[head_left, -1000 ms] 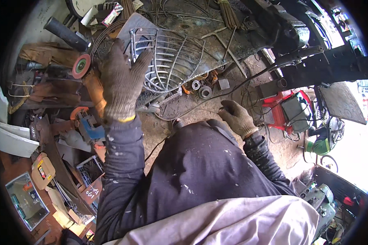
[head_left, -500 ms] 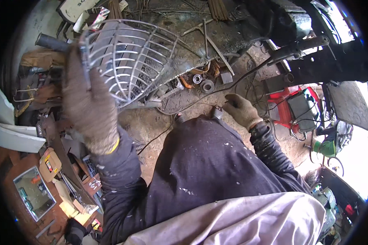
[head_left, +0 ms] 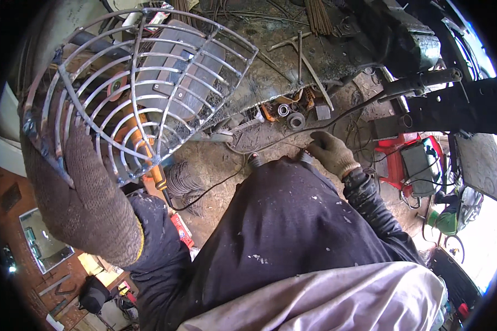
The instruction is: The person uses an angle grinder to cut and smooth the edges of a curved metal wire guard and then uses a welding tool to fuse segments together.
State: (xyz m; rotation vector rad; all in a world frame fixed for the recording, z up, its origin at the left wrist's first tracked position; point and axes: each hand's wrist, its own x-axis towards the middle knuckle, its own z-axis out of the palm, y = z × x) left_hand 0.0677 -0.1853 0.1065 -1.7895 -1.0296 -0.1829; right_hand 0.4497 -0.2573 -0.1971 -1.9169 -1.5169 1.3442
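Observation:
My left hand (head_left: 83,198), in a brown knitted glove, is closed on the left edge of a fan-shaped grille (head_left: 139,63) of welded metal rods, holding it up tilted over the bench. Behind its curved bars an orange angle grinder (head_left: 140,140) shows in part, with a disc at its far end and a cord trailing from the near end. My right hand (head_left: 332,153), gloved too, is by my right knee, its fingers loosely bent and apart from the thumb. Nothing shows in it.
A dirty metal workbench (head_left: 243,49) holds loose rods and a rod bundle (head_left: 320,19). Metal rings (head_left: 296,121) lie by its front edge. A black cable (head_left: 337,102) crosses the floor. At the right stands a red and grey machine (head_left: 417,165); coiled wire (head_left: 185,179) lies left of my legs.
My left hand has turned and moved left and nearer with the grille, uncovering the grinder and the wire coil. The view has shifted slightly; my right hand stays by the knee.

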